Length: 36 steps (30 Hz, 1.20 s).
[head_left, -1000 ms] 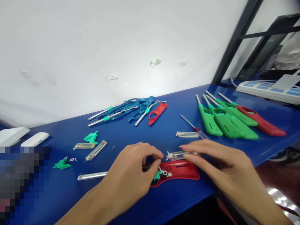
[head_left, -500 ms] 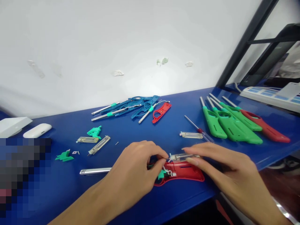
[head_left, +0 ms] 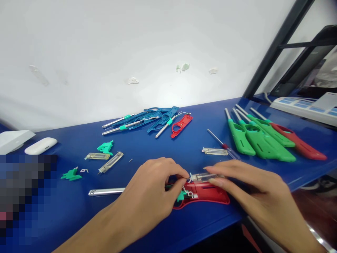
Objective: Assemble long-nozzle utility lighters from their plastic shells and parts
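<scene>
In my right hand (head_left: 252, 189) a clear fuel tank (head_left: 201, 177) is pinched between thumb and fingers, just above a red lighter half-shell (head_left: 210, 193). My left hand (head_left: 158, 186) has its thumb and forefinger pressed together at the tank's white nozzle end (head_left: 190, 177); what they grip is too small to make out. The open half-shell lies on the blue table with a green trigger (head_left: 181, 196) and a bent white tube (head_left: 188, 191) in it. A metal lighter barrel (head_left: 106, 192) sticks out to the left, partly hidden by my left hand.
Several green lighters (head_left: 259, 140) and a red lighter (head_left: 300, 142) lie right, near a screwdriver (head_left: 223, 144) and another tank (head_left: 215, 151). Blue half-shells (head_left: 147, 117) and a red half-shell (head_left: 182, 125) lie behind. Green triggers (head_left: 71, 174), tanks (head_left: 111, 162) and a white case (head_left: 41, 146) are left.
Both hands, the tank and the half-shell stay nearly still. The view has shifted very slightly; nothing is visibly taken up or let go.
</scene>
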Available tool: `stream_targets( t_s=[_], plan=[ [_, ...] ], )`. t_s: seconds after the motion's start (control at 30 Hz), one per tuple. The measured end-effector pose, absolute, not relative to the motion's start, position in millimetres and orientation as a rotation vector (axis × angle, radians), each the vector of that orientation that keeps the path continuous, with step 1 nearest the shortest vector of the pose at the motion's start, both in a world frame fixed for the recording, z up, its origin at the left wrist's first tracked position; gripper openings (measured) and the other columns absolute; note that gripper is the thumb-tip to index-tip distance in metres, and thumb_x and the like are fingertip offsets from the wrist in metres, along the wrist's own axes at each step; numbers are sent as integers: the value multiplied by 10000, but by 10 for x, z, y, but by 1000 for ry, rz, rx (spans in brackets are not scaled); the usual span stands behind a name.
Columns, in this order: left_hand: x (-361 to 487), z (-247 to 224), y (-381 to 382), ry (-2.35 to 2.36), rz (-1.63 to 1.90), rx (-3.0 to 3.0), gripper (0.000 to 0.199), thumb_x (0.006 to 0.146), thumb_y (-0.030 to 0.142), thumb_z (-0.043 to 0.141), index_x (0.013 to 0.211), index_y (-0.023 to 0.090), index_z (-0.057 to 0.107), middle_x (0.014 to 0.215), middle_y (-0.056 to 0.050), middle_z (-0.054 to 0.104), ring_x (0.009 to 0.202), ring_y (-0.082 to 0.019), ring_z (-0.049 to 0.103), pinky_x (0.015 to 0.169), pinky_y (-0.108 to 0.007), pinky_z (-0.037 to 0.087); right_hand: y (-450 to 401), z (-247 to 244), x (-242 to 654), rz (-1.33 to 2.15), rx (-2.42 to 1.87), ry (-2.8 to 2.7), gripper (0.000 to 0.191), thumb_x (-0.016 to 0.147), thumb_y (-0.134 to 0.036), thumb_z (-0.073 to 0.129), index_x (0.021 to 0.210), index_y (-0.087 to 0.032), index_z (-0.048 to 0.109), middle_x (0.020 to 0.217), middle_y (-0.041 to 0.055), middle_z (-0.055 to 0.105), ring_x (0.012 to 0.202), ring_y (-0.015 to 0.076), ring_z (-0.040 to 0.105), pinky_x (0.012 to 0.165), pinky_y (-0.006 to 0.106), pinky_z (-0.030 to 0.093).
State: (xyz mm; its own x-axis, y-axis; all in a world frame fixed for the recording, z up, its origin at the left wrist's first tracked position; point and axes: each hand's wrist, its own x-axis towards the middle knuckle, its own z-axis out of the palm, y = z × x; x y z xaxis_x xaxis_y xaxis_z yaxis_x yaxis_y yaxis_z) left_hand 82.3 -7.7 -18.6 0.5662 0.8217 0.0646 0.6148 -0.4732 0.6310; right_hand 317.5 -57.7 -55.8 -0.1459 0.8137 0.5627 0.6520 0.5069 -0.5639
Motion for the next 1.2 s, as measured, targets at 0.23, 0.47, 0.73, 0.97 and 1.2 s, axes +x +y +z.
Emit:
stream_targets(
  t_s=[0.23,0.47,0.73,0.97,1.2],
  plan=[
    [836,-181,-90,1171,495,2229,195,947,218,618,953,300,795,873,52,743,681,-130,544,640,-286,388,-598,-600,3183,143,-1177,-1899,219,982,-211,648,1135,-341,737,1091,-80,757,964,66,730,933,118,540],
    [823,-193,-90,1222,457,2234,187,943,241,613,980,298,787,854,36,722,697,-149,547,655,-304,391,-610,-592,3173,112,-1159,-1884,193,985,-192,632,1065,-326,746,1059,-98,761,946,41,728,961,78,509],
    [810,-177,-86,1166,422,2264,191,974,233,570,852,252,716,879,27,667,759,-145,564,660,-291,383,-622,-616,3187,78,-1162,-1900,185,984,-191,636,1072,-312,744,1065,-88,754,949,40,724,964,77,508],
    [817,-204,-103,1106,465,2285,204,989,200,539,871,244,699,931,25,667,781,-139,576,662,-274,397,-630,-602,3197,59,-1150,-1935,199,995,-170,612,1079,-294,742,1072,-71,752,955,45,724,957,82,516],
    [791,-230,-119,1081,492,2280,203,988,201,548,862,247,701,922,31,671,799,-134,598,671,-266,416,-634,-602,3194,48,-1148,-1947,201,995,-164,609,1087,-284,741,1090,-66,755,974,45,724,996,79,497]
  ],
)
